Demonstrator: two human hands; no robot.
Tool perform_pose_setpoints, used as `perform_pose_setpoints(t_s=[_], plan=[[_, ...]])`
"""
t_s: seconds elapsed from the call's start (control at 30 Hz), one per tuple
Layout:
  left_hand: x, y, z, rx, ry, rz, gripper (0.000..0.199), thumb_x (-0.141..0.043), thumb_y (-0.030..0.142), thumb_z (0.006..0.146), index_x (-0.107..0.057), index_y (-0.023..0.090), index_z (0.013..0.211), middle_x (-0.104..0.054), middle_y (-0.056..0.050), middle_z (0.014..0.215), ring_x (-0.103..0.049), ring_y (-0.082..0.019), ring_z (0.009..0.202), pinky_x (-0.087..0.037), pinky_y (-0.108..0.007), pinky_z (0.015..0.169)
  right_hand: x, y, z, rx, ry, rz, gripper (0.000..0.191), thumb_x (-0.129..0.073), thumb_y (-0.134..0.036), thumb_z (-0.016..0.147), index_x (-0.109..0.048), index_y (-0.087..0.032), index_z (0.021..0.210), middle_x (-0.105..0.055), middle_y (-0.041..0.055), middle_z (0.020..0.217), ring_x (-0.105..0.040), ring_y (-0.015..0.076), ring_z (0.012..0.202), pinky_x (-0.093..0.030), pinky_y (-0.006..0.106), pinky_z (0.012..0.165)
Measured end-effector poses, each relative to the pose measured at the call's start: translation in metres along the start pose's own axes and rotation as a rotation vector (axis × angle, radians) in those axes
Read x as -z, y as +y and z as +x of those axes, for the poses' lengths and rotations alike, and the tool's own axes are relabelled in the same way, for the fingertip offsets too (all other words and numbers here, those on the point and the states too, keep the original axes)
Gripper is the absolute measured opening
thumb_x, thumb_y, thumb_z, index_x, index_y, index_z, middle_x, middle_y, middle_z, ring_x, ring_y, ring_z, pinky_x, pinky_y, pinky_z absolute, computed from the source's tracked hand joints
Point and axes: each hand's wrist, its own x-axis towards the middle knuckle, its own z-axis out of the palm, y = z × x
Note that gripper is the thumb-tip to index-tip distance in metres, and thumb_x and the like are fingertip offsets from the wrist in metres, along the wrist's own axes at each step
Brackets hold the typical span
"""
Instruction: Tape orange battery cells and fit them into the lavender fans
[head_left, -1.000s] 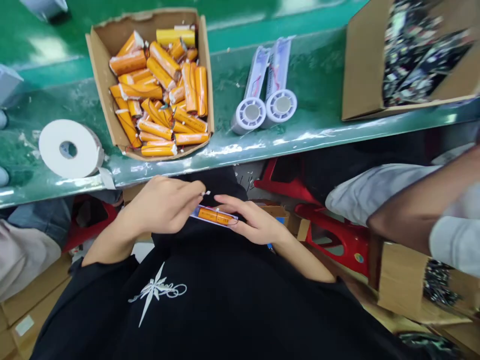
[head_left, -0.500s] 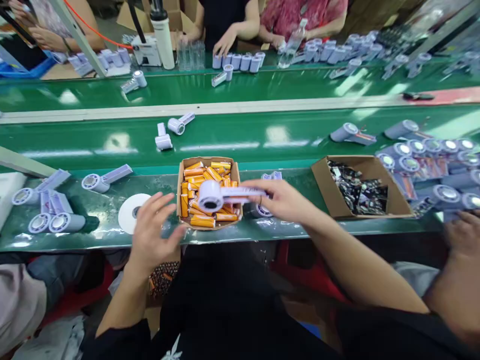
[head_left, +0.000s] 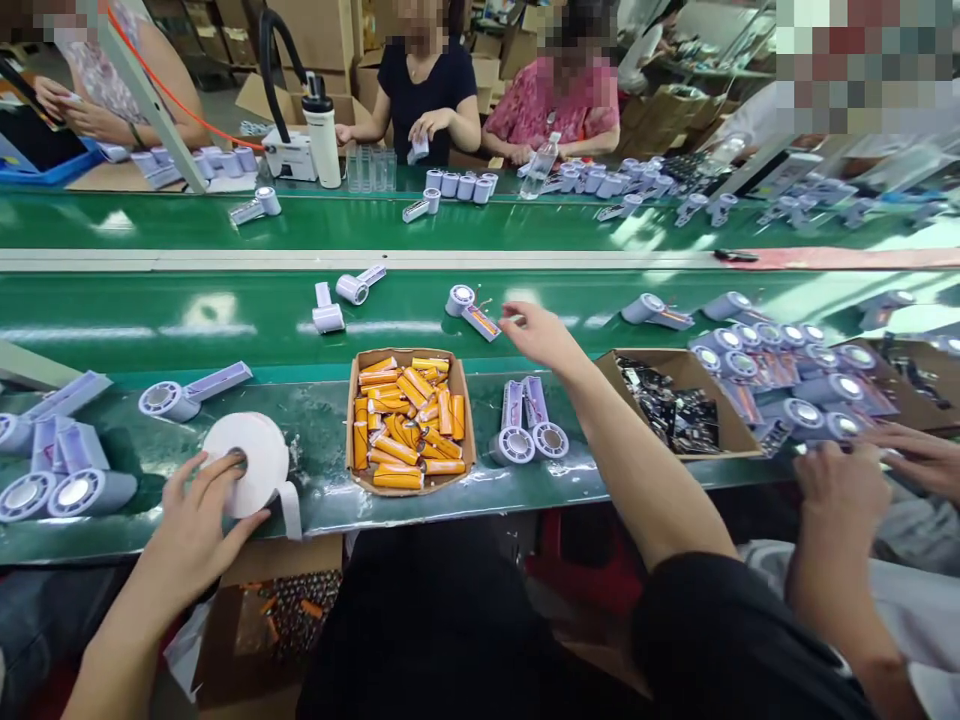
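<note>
My left hand (head_left: 199,520) grips a roll of white tape (head_left: 259,450), with fingers at its core and the thumb along the lower edge. A loose tape end hangs from its right side. My right hand (head_left: 536,335) is over the green belt, empty, its fingers loosely bent and apart. Just left of its fingertips lies a lilac handheld fan (head_left: 478,318) with an orange battery in its handle and thin wires sticking up. Between my arms stands a carton of orange-wrapped batteries (head_left: 409,425). To its right lie two lilac fan housings (head_left: 529,435) side by side.
More fan housings (head_left: 90,492) lie at the left. A carton of small black parts (head_left: 675,410) stands right, beside many battery-fitted fans (head_left: 787,365). A co-worker's hands (head_left: 847,480) are close at far right. Other people sit across the belt (head_left: 390,300).
My right hand has carried the fan from above the battery carton onto the belt and let it go. My left hand has moved down-left and taken hold of the tape roll.
</note>
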Motion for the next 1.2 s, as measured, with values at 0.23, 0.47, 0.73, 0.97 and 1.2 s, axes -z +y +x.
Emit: perform_pose_setpoints(t_s=[0.23,0.47,0.73,0.97,1.2], plan=[[0.003,0.11,0.059,-0.176,0.223,-0.115,0.048,-0.076,0.004,0.088,-0.065,0.028,0.129,-0.078,-0.008,0.125,-0.051,-0.038,0.153,-0.044,-0.069,0.127,-0.099,-0.042,-0.217,0.473,-0.901,0.56,0.054,-0.076,-0.066,0.096,-0.082,-0.017,0.118,-0.075,-0.0002,0.07,-0.063,0.013,0.057,-0.049,0.024,0.057],[0.01,0.093,0.054,0.291,0.28,-0.304,0.058,-0.079,0.026,0.095,-0.06,0.03,0.149,-0.068,-0.013,0.141,-0.056,-0.037,0.143,-0.066,-0.049,0.098,-0.132,-0.044,-0.222,0.705,-0.94,-0.075,0.035,-0.076,-0.055,0.1,-0.083,-0.021,0.099,-0.076,0.0026,0.069,-0.07,0.018,0.061,-0.043,0.025,0.058],[-0.015,0.095,0.058,0.132,0.238,-0.084,0.056,-0.07,0.016,0.093,-0.061,0.023,0.147,-0.072,-0.015,0.134,-0.053,-0.038,0.138,-0.05,-0.061,0.117,-0.081,-0.077,-0.07,0.247,-0.199,-0.545,0.045,-0.064,-0.05,0.107,-0.082,-0.011,0.121,-0.082,0.0267,0.12,-0.078,0.0351,0.114,-0.057,0.038,0.095],[-0.023,0.114,0.066,0.056,0.148,-0.04,0.054,-0.064,0.005,0.09,-0.07,0.021,0.141,-0.075,-0.014,0.133,-0.05,-0.039,0.136,-0.05,-0.059,0.114,-0.086,-0.055,-0.079,0.318,-0.144,0.264,0.049,-0.081,-0.046,0.095,-0.079,-0.019,0.136,-0.083,0.0126,0.13,-0.077,0.0285,0.122,-0.06,0.043,0.111],[-0.012,0.126,0.07,-0.036,0.114,0.02,0.06,-0.061,-0.002,0.091,-0.072,0.024,0.144,-0.078,-0.011,0.13,-0.05,-0.035,0.133,-0.055,-0.049,0.108,-0.074,-0.049,-0.14,0.456,-0.187,0.664,0.047,-0.096,-0.054,0.078,-0.086,-0.025,0.113,-0.083,0.008,0.115,-0.078,0.027,0.109,-0.064,0.044,0.102]])
